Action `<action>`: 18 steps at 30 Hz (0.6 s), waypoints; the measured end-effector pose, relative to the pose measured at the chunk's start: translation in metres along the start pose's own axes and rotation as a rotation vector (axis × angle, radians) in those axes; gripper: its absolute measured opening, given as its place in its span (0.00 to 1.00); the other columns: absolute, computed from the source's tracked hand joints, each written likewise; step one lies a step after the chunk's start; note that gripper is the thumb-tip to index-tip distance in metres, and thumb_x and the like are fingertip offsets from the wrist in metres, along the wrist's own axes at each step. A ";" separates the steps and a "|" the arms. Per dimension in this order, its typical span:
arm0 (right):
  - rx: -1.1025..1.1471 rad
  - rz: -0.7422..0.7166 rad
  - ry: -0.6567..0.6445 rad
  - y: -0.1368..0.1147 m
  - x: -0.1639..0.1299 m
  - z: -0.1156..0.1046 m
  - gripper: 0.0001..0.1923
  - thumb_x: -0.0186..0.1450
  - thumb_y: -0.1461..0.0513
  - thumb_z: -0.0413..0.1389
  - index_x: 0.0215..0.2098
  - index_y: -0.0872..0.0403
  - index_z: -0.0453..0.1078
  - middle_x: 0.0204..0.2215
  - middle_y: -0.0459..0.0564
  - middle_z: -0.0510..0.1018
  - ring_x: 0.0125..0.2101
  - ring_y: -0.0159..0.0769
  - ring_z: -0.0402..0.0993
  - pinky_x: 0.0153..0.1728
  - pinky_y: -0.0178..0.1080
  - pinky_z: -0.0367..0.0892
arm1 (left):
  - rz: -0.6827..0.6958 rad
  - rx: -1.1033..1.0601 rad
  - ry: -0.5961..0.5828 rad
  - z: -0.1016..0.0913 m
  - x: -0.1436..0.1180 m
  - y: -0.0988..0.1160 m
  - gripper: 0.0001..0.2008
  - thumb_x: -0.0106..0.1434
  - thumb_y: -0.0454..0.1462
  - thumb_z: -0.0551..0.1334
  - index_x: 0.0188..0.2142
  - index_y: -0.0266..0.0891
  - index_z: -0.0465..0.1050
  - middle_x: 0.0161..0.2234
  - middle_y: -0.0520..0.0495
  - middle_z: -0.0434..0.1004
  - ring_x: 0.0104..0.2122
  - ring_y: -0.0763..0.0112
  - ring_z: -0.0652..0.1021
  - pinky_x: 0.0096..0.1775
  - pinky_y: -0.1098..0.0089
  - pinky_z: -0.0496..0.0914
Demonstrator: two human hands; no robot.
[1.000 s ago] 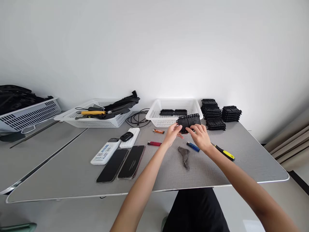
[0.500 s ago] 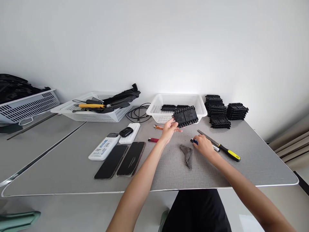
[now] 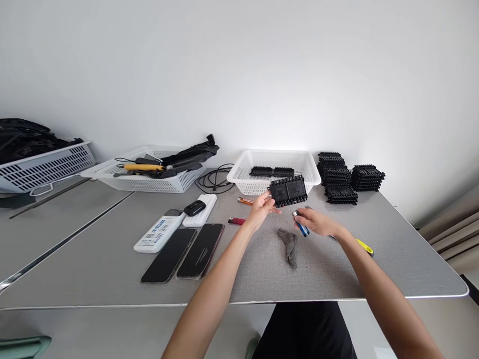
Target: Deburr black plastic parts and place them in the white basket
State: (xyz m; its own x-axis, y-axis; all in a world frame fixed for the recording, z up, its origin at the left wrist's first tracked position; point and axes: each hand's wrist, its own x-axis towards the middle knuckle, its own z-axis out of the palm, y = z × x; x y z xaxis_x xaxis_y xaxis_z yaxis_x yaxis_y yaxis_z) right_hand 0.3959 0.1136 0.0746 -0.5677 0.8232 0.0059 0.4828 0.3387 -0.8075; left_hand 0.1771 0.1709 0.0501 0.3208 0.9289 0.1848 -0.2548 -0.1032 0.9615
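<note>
My left hand (image 3: 261, 212) grips a black plastic panel with toothed edges (image 3: 288, 191) by its left end, tilted up above the table. Between the fingers of my right hand (image 3: 317, 222) is a blue lighter (image 3: 304, 230), its metal top pointing up and left, just below the panel. No flame shows. A crumpled grey cloth (image 3: 288, 247) lies under and left of the lighter. Beside my left wrist are a red lighter (image 3: 235, 221) and an orange lighter (image 3: 244, 201). The yellow-and-black handle of a file (image 3: 365, 247) shows past my right forearm, which hides most of it.
Behind the panel stands a white basket (image 3: 247, 187) holding similar panels. Stacks of black panels (image 3: 339, 172) rise to its right. Two phones (image 3: 168, 257), white power banks (image 3: 159, 232), a black cable (image 3: 213, 179) and a basket of tools (image 3: 157, 185) occupy the left.
My right hand has lifted the blue lighter off the table, up and toward the panel. The panel stays in my left hand, turned slightly. The view has shifted a little.
</note>
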 end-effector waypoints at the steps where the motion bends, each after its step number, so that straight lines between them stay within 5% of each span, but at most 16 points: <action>1: 0.186 -0.045 -0.053 -0.004 0.002 -0.001 0.16 0.71 0.49 0.46 0.36 0.53 0.63 0.31 0.48 0.75 0.29 0.34 0.70 0.32 0.37 0.67 | -0.002 0.001 -0.009 0.000 0.000 -0.002 0.30 0.55 0.48 0.68 0.53 0.37 0.69 0.42 0.40 0.78 0.33 0.66 0.78 0.35 0.63 0.76; 6: 0.770 -0.109 0.042 -0.009 0.020 0.023 0.20 0.66 0.43 0.52 0.43 0.49 0.59 0.26 0.41 0.66 0.21 0.30 0.64 0.20 0.32 0.65 | -0.016 0.001 -0.094 0.001 -0.002 -0.011 0.30 0.56 0.48 0.67 0.55 0.37 0.68 0.39 0.41 0.79 0.36 0.63 0.78 0.36 0.64 0.75; 11: 0.934 -0.054 -0.034 0.000 0.022 0.043 0.18 0.65 0.47 0.56 0.42 0.52 0.63 0.25 0.41 0.61 0.21 0.26 0.52 0.18 0.27 0.48 | -0.055 0.028 -0.132 0.006 -0.006 -0.016 0.28 0.56 0.46 0.68 0.53 0.36 0.69 0.27 0.49 0.77 0.25 0.75 0.73 0.33 0.71 0.70; 18: 1.195 0.102 -0.116 -0.003 0.022 0.049 0.24 0.64 0.41 0.50 0.29 0.53 0.59 0.23 0.41 0.55 0.22 0.30 0.48 0.19 0.30 0.46 | -0.100 0.017 -0.177 0.009 -0.009 -0.018 0.31 0.56 0.45 0.69 0.57 0.38 0.66 0.36 0.43 0.80 0.28 0.71 0.76 0.33 0.71 0.69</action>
State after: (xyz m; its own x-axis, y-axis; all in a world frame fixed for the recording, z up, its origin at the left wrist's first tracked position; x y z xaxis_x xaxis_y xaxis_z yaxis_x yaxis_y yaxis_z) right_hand 0.3494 0.1085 0.0479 -0.6487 0.7553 -0.0931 -0.3591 -0.4116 -0.8376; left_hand 0.1870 0.1612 0.0326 0.4992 0.8582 0.1195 -0.1986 -0.0209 0.9799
